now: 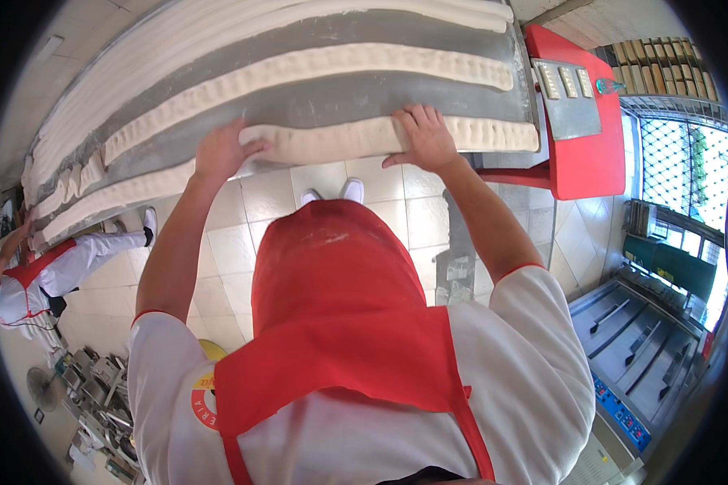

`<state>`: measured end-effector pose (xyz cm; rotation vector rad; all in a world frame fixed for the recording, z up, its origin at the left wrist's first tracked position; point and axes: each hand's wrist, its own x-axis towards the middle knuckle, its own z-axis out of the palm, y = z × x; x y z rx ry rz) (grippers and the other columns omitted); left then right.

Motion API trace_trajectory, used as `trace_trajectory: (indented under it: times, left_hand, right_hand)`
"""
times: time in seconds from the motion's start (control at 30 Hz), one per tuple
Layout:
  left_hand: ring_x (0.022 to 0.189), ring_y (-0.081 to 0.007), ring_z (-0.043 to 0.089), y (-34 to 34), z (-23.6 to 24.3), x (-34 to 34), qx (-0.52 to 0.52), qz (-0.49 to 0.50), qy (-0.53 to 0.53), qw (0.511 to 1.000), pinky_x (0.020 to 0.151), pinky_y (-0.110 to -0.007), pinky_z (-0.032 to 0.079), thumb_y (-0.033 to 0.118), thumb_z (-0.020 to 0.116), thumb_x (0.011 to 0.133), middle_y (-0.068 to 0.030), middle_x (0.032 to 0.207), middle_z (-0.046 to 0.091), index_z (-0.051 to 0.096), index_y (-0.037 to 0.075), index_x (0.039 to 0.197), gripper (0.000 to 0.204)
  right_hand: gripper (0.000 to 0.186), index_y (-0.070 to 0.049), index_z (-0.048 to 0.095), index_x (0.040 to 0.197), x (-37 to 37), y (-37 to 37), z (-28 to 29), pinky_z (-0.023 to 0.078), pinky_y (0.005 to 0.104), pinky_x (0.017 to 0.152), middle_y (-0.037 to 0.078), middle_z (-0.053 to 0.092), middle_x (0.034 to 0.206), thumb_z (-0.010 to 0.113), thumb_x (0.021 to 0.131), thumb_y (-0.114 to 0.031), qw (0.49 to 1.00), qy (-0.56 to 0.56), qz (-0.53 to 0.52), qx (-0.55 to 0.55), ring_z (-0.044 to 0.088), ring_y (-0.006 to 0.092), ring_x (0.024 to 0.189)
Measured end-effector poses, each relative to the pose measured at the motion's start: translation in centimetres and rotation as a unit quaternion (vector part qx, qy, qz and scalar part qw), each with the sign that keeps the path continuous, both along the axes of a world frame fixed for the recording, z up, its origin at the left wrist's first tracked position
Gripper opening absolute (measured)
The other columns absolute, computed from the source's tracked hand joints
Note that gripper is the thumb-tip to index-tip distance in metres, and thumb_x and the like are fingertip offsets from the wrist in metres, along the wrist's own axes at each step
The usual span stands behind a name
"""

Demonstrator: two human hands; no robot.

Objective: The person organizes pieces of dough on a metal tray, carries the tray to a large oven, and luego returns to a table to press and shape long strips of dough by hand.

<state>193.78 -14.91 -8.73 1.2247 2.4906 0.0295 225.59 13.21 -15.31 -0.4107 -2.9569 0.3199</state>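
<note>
My left hand grips a long pale dough strip at the front edge of a grey metal worktable, with its thumb and fingers curled at the dough. My right hand holds the same strip further right, fingertips over the top and thumb at the near edge. The strip continues right past that hand with a dimpled surface. Another strip lies left of my left hand. Behind, more long dough strips lie roughly parallel, and some folded dough sits at the left end.
A co-worker in white with a red apron is at the table's left end. On the right stand a red stand with a tray, a barred window and a machine. Equipment and a fan sit at lower left.
</note>
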Motion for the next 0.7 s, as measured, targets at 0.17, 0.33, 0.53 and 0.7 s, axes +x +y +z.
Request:
trace_trajectory:
  times: [0.17,0.33,0.53,0.7]
  left_hand:
    - [0.112,-0.0403,0.071,0.1,-3.5,1.4,0.042,-0.077,0.024,0.996,0.094,-0.049,0.057,0.077,0.078,0.078,-0.0220,0.120,0.073,0.065,0.001,0.120,0.087]
    - [0.105,-0.0403,0.073,3.0,-4.1,4.2,0.024,-0.042,-0.040,0.998,0.090,-0.050,0.058,0.078,0.078,0.075,-0.0217,0.110,0.075,0.067,0.002,0.113,0.086]
    - [0.098,-0.0406,0.074,3.0,-4.2,4.5,0.072,-0.049,-0.025,0.996,0.085,-0.049,0.058,0.072,0.082,0.078,-0.0218,0.104,0.076,0.068,0.004,0.113,0.078]
    - [0.100,-0.0407,0.074,2.9,-4.0,4.3,0.080,-0.043,-0.051,0.995,0.087,-0.049,0.058,0.074,0.080,0.078,-0.0219,0.104,0.076,0.068,0.004,0.115,0.080]
  right_hand:
    - [0.106,-0.009,0.060,0.137,0.1,-0.4,-0.4,0.044,0.0483,0.104,0.010,0.056,0.131,0.082,0.061,-0.079,0.999,0.025,0.020,0.004,0.053,0.0331,0.122]
    - [0.103,-0.009,0.060,0.135,0.1,-0.3,-0.4,0.045,0.0476,0.103,0.010,0.056,0.132,0.082,0.062,-0.078,1.000,0.000,0.008,0.006,0.052,0.0330,0.120]
    - [0.107,-0.009,0.057,0.141,0.4,-1.3,-0.3,0.039,0.0502,0.112,0.011,0.053,0.140,0.085,0.061,-0.075,1.000,0.006,-0.003,0.000,0.049,0.0349,0.131]
    - [0.130,-0.007,0.027,0.165,1.2,-6.5,0.7,0.022,0.0560,0.128,0.017,0.028,0.171,0.089,0.068,-0.066,0.984,-0.043,-0.167,0.038,0.026,0.0396,0.158]
